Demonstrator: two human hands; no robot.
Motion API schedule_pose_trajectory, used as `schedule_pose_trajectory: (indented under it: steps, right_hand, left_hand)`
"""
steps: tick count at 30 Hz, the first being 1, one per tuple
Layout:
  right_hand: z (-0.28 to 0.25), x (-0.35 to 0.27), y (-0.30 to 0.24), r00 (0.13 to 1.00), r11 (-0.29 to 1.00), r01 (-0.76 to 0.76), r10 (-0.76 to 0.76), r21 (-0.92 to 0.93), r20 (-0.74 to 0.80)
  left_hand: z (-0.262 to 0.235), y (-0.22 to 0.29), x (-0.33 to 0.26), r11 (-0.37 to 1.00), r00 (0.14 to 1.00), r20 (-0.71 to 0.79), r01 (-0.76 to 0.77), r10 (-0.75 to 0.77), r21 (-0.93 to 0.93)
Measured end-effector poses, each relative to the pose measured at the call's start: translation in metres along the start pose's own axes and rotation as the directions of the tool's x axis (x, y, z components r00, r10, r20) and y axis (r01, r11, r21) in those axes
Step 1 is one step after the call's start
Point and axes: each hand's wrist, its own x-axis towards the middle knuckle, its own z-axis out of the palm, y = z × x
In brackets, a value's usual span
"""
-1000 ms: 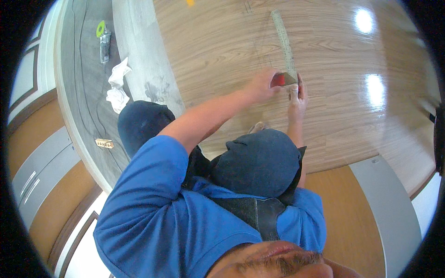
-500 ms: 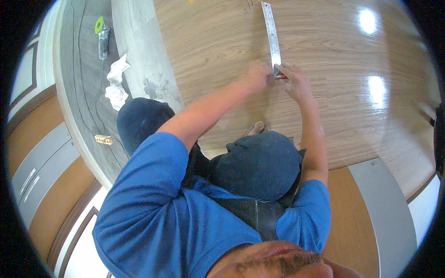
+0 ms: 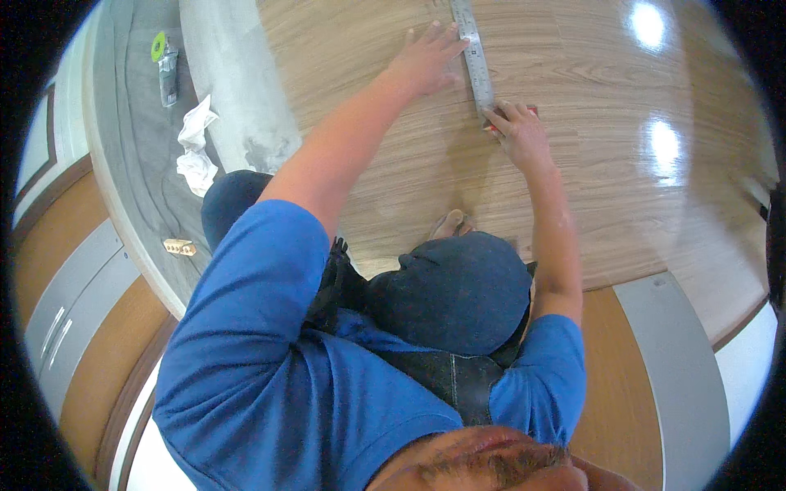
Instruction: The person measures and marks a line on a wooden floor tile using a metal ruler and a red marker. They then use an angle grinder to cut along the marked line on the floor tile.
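Observation:
A steel ruler [image 3: 480,80] lies on the wood-look floor [image 3: 368,180], its far end running out of the top of the view. My left hand [image 3: 424,64] is open beside it, fingers spread, with the fingertips at the ruler's left edge. At the near end is my right hand [image 3: 522,141], closed round a slim red-and-dark tool [image 3: 533,110] that shows on both sides of the fingers. The tool's exact kind is hidden by the hand. The right thumb and fingers also touch the ruler's near end.
Along the left lie a white crumpled cloth [image 3: 196,147], a clear-wrapped item with a green ring [image 3: 166,69] and a small tan block with holes [image 3: 179,247]. A grey strip [image 3: 237,74] borders the wood-look surface. My bent knees [image 3: 454,295] are close below my hands.
My left hand has moved away from the ruler's near end, up and left along it, and its fingers have spread. The right hand stays at the near end with the tool.

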Motion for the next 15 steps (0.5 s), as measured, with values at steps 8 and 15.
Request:
schedule_pose_trajectory:
  steps: [8,15]
  right_hand:
    - [0.009,-0.029,0.004,0.938,0.963,-0.261,0.270,0.070,-0.217]
    - [0.005,-0.025,0.006,0.950,0.968,-0.249,0.239,-0.026,-0.202]
  left_hand:
    - [0.000,0.002,0.008,0.994,0.981,0.189,0.010,-0.030,0.108]
    - [-0.004,0.002,0.006,0.995,0.975,0.219,0.013,-0.034,0.097]
